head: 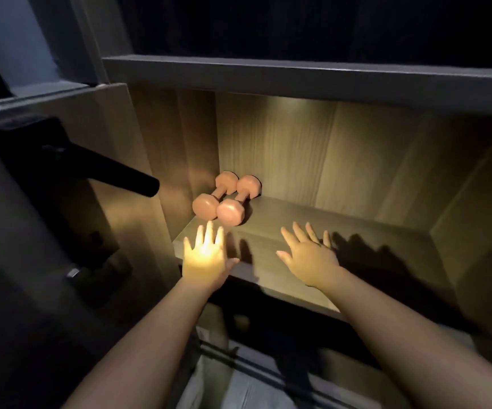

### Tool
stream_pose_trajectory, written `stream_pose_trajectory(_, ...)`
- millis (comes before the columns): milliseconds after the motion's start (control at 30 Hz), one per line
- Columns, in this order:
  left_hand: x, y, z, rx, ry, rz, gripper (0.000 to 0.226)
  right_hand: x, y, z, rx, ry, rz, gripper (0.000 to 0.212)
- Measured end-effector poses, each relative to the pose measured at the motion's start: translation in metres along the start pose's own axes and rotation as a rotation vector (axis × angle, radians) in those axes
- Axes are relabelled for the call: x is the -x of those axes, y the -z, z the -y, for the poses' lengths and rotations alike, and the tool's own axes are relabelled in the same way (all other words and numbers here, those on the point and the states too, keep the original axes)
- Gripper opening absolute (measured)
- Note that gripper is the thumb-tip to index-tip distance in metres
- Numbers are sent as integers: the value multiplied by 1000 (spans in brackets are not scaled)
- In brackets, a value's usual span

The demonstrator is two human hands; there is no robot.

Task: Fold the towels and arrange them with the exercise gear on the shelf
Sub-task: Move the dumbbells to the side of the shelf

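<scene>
Head view, the only one. I have both hands out over the front of the shelf [348, 231], palms down. Left hand [206, 256]: fingers straight and spread, holding nothing, strongly lit. Right hand [309, 261]: same, flat and spread, empty. I can't tell whether either palm touches the board or floats just above it.

Key relation: the dumbbells [229, 213], two pink ones, lie side by side and touching in the back-left corner of the compartment. Their long axes run front to back, with the far heads against the rear wall. They sit straight ahead of my left fingertips, near but apart. My right hand is farther off, to their right. So the left hand is the nearer one for any nudge or regrip, and a reach goes forward along the axis, meeting the near heads first.

Contents: that compartment holds only the two dumbbells. The level above the upper board [298, 72] is too dark to read.

Towels: none on the shelf. A pale surface low in the frame [239, 385] may be cloth; can't tell. My guess is the gear is placed and the towels are not yet.

A black handle [121, 175] juts in from the left.
</scene>
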State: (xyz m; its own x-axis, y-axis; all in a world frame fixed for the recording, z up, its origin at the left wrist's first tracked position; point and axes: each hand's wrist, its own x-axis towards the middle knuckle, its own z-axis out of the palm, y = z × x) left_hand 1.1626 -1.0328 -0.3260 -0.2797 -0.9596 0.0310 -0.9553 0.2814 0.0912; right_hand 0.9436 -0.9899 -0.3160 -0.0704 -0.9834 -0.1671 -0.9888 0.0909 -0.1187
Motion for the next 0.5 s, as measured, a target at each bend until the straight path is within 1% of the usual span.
stream_pose_trajectory(100, 44, 4, -11, -5, 0, -15, 74, 50, -4, 0, 19, -26, -71, 61)
stream_pose_trajectory(233, 85, -1, -12, -49, -45, -2, 68, 89, -23, -4, 19, -39, -59, 62)
stream_pose_trajectory(300, 89, -2, -7, -66, -49, -12, 67, 89, -31, -8, 27, -31, -79, 62)
stream_pose_trajectory(400, 74, -2, -2, -25, -40, -12, 65, 69, -35, -11, 10, -27, -110, 61)
stream_pose_trajectory(500, 48, -12, -2, -30, -72, 3, 64, 38, -42, -8, -16, -6, -56, 61)
